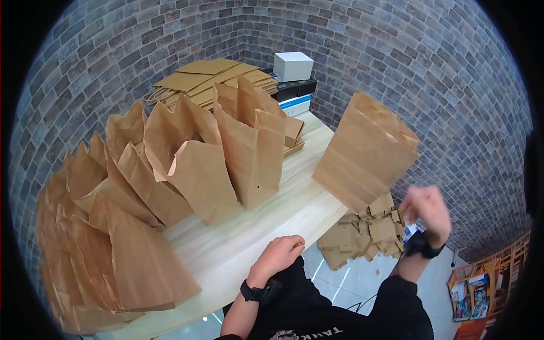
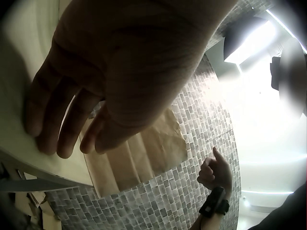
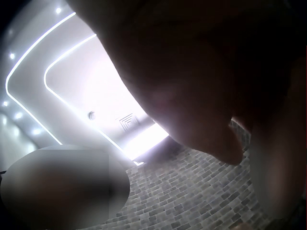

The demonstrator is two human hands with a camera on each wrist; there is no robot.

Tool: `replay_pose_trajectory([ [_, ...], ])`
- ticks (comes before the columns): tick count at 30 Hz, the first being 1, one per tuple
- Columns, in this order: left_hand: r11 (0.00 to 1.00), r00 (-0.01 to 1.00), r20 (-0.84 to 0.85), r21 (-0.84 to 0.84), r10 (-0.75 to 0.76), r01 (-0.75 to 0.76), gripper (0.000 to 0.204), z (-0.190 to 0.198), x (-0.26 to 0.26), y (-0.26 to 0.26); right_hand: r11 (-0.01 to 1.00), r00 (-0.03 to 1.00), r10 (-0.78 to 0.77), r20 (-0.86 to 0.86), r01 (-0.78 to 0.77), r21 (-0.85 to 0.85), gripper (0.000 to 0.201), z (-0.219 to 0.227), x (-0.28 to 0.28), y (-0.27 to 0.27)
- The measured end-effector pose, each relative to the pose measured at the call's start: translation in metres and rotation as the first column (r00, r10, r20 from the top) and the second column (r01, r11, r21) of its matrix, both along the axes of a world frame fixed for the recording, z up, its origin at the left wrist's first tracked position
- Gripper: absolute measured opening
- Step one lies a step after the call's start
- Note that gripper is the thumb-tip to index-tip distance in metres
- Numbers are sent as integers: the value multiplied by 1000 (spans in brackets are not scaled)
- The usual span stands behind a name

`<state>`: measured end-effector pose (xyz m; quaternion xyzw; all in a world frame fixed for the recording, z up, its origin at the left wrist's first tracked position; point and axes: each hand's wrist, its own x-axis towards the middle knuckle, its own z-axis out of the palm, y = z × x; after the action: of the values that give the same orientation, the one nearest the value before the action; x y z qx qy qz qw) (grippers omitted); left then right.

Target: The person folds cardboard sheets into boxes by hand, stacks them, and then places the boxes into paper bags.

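Observation:
A tall brown paper bag (image 1: 368, 150) stands open-topped at the right end of the table, apart from the others. My right hand (image 1: 426, 211) is raised in the air just right of that bag, slightly blurred, with loosely bent fingers and nothing in them. In the left wrist view the same right hand (image 2: 215, 170) shows its thumb pointing up. Near the table's front edge rests my left hand (image 1: 279, 258), its fingers relaxed and holding nothing. Left of it, several more brown paper bags (image 1: 207, 181) stand opened in a crowded group.
Flat folded paper bags (image 1: 198, 82) with handles lie stacked at the back, beside a white box (image 1: 293, 67) on darker boxes. Cardboard boxes (image 1: 340, 241) are piled on the floor past the table's right edge. A wooden shelf (image 1: 493, 283) stands at the lower right, before brick-patterned walls.

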<state>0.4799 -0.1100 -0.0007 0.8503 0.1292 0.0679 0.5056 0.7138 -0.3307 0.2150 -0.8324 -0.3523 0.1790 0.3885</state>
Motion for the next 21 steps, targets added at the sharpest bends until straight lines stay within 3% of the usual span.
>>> replay_pose_trajectory([
  [1, 999, 999, 6, -12, 34, -34, 22, -6, -3, 0, 997, 995, 67, -68, -69, -24, 42, -9, -20, 10],
  [2, 997, 998, 11, -24, 69, -69, 22, -12, -4, 0, 979, 990, 129, -65, -137, -152, 36, -10, -38, 30],
  [4, 991, 994, 14, -77, 111, -109, 20, -26, -5, 3, 907, 921, 389, -6, -384, -174, 35, -34, -47, 76],
  [6, 982, 989, 13, -118, 148, -145, 18, -33, -8, 5, 888, 893, 450, -25, -450, -90, 37, -61, -32, 132],
  [7, 947, 981, -8, -258, 196, -191, 17, -33, -8, 5, 921, 918, 389, -77, -387, 41, 36, -77, -19, 166],
  [8, 890, 969, -33, -388, 245, -239, 15, -34, -8, 6, 952, 959, 282, -1, -279, 128, 33, -95, -1, 202],
  [10, 883, 968, -29, -404, 249, -239, 15, -39, -9, 6, 961, 964, 101, 246, -158, 228, 27, -142, 48, 285],
  [11, 881, 968, -28, -408, 250, -240, 16, -41, -9, 5, 962, 928, 33, 372, -131, 241, 35, -154, 65, 317],
  [12, 886, 968, -25, -397, 251, -240, 17, -42, -9, 5, 953, 929, 27, 368, -135, 271, 35, -152, 69, 334],
  [13, 887, 966, -25, -390, 257, -246, 17, -43, -8, 4, 994, 883, 80, 463, -102, 23, 52, -149, 70, 349],
  [14, 887, 965, -23, -390, 260, -248, 17, -43, -9, 4, 974, 833, 153, 532, -36, -225, 74, -148, 71, 361],
  [15, 886, 965, -21, -393, 260, -247, 17, -42, -9, 2, 979, 839, 137, 526, -35, -201, 74, -147, 74, 371],
  [17, 888, 958, 6, -377, 287, -264, 17, -46, -8, 0, 839, 808, 339, 482, -28, -544, 110, -147, 82, 388],
  [21, 932, 962, 54, -266, 268, -245, 17, -44, -8, 0, 820, 782, 327, 530, 44, -571, 116, -180, 84, 396],
])
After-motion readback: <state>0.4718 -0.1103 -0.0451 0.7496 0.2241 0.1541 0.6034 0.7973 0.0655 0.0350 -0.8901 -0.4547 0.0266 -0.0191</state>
